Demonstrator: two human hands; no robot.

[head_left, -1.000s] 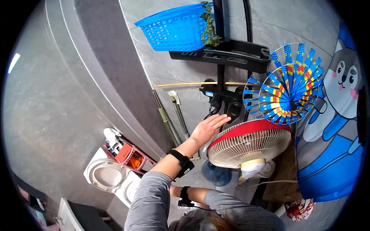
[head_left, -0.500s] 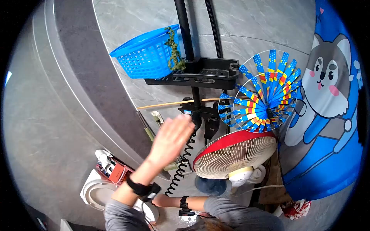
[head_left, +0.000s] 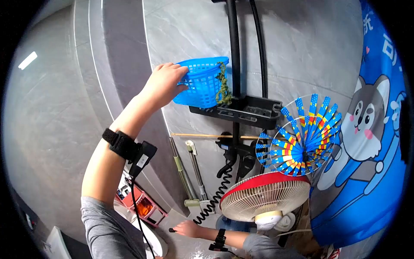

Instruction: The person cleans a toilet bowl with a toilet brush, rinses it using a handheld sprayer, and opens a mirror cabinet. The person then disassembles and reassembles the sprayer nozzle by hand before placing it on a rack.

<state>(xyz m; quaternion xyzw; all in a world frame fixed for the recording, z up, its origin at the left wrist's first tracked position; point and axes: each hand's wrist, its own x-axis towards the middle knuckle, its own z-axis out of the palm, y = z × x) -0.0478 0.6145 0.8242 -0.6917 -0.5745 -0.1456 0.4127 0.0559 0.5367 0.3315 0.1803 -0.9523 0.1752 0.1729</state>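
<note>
My left hand grips the left end of a blue plastic basket, fingers over its rim and thumb lower on the side. The basket sits tilted on a black shelf fixed to an upright black pole. A green, leafy-looking strand hangs down the basket's right side. Low in the view, my right hand is closed, and a short dark end sticks out at its left. The rest of what it holds is hidden. The lower end of a black coiled hose is close to this hand.
A red-rimmed fan stands at the right, below a colourful pinwheel. Beyond them hangs a blue cartoon curtain. Long-handled tools lean against the wall. Lower left are a pink rack and a white toilet.
My left hand has risen from below the shelf and taken hold of the basket's left end. The view has shifted upward and left. My right hand stays low.
</note>
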